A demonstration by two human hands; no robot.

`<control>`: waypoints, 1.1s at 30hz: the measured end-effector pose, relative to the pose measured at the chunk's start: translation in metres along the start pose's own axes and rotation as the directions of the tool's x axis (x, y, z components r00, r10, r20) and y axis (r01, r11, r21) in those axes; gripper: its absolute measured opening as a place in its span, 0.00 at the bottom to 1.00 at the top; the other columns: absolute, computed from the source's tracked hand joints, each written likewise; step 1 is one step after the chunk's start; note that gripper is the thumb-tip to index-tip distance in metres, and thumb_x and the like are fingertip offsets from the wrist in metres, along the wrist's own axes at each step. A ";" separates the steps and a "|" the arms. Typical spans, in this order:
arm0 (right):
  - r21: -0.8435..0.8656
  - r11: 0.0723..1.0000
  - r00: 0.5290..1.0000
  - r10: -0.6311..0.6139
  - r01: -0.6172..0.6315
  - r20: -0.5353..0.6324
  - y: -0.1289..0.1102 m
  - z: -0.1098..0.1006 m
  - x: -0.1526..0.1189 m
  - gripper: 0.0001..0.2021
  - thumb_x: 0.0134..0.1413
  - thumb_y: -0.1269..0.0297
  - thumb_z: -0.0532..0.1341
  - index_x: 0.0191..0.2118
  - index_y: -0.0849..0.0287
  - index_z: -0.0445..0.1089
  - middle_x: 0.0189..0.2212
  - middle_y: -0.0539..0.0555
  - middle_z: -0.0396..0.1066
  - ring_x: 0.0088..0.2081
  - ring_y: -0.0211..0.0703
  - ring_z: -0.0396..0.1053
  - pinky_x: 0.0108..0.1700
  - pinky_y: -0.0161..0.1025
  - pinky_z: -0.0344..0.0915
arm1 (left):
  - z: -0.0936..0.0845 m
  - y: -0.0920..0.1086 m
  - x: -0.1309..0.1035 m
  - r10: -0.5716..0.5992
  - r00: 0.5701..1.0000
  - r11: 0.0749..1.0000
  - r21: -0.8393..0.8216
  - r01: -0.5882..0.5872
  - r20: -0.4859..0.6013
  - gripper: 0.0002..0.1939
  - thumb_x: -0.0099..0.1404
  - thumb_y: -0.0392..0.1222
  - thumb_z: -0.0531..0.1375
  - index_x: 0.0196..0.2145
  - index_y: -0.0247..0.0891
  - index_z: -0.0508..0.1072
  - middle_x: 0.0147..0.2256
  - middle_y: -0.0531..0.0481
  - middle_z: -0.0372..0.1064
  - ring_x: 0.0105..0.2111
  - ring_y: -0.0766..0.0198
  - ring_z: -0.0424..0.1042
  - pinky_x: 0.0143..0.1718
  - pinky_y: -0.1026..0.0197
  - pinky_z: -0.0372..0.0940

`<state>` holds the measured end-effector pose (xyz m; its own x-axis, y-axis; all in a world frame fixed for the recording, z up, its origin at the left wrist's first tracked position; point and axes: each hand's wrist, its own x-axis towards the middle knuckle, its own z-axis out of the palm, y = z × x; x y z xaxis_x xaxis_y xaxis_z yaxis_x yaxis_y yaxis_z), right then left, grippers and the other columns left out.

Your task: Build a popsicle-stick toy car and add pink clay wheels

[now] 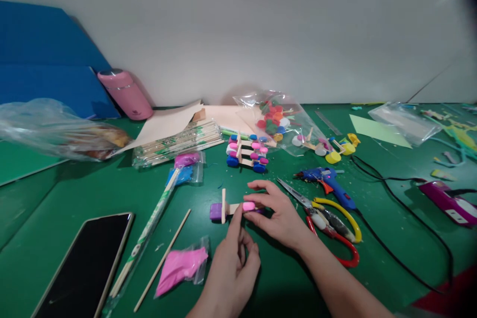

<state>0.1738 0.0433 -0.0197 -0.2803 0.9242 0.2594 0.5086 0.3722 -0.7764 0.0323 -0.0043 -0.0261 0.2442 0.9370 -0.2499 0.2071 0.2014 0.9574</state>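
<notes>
A small stick car (234, 208) lies in front of me, with a purple wheel end on its left, an upright craft stick, and a pink lump (248, 206) on its right end. My right hand (278, 216) reaches round that right end, its thumb side at the pink lump and its other fingers over the far side. My left hand (236, 258) points its index finger at the pink lump and touches it; the other fingers curl loosely, gripping nothing. Behind stand several similar finished-looking stick cars (248, 154) with blue and pink parts.
On the left lie a phone (85, 268), a wooden stick (162, 261), a pink clay packet (181, 268) and wrapped chopsticks (152, 226). To the right are scissors (298, 196), yellow-handled pliers (337, 216), a corded blue glue gun (328, 181) and a bag of bottle caps (278, 119).
</notes>
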 end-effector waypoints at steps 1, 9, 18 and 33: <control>0.004 1.000 1.000 0.001 -0.001 0.005 0.000 0.000 0.000 0.15 0.46 0.67 0.62 0.43 0.55 0.69 0.48 0.57 0.62 0.50 0.45 0.61 0.48 0.43 0.61 | 0.000 0.001 0.000 -0.006 1.000 1.000 -0.008 0.006 -0.010 0.36 0.56 0.37 0.51 0.60 0.31 0.41 0.25 0.56 0.58 0.22 0.68 0.60 0.24 0.65 0.55; -0.036 0.999 1.000 -0.002 0.001 -0.018 0.005 0.001 -0.002 0.12 0.46 0.68 0.62 0.40 0.55 0.70 0.47 0.57 0.62 0.49 0.47 0.61 0.48 0.45 0.61 | -0.001 0.006 -0.009 -0.011 0.998 1.000 0.016 0.012 -0.059 0.34 0.56 0.38 0.50 0.59 0.31 0.43 0.25 0.56 0.57 0.23 0.67 0.61 0.25 0.64 0.56; -0.069 0.997 0.999 -0.022 0.019 -0.041 0.007 0.005 -0.002 0.05 0.49 0.67 0.59 0.33 0.57 0.72 0.44 0.58 0.64 0.48 0.46 0.62 0.47 0.45 0.61 | 0.002 -0.002 -0.034 0.046 0.997 0.997 0.065 -0.042 -0.066 0.33 0.58 0.39 0.51 0.59 0.29 0.44 0.25 0.54 0.60 0.21 0.68 0.59 0.23 0.65 0.56; -0.052 0.992 0.988 -0.122 0.117 -0.093 0.013 0.002 -0.009 0.18 0.43 0.65 0.63 0.44 0.56 0.66 0.46 0.58 0.62 0.48 0.48 0.62 0.50 0.48 0.59 | -0.004 -0.026 -0.052 0.773 0.580 0.196 0.772 -0.605 0.258 0.15 0.57 0.29 0.50 0.44 0.31 0.64 0.27 0.45 0.67 0.25 0.62 0.63 0.26 0.60 0.61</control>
<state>0.1814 0.0396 -0.0337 -0.2633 0.8759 0.4044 0.5138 0.4821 -0.7096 0.0103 -0.0571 -0.0375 0.5464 0.6253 0.5572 0.6239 -0.7477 0.2273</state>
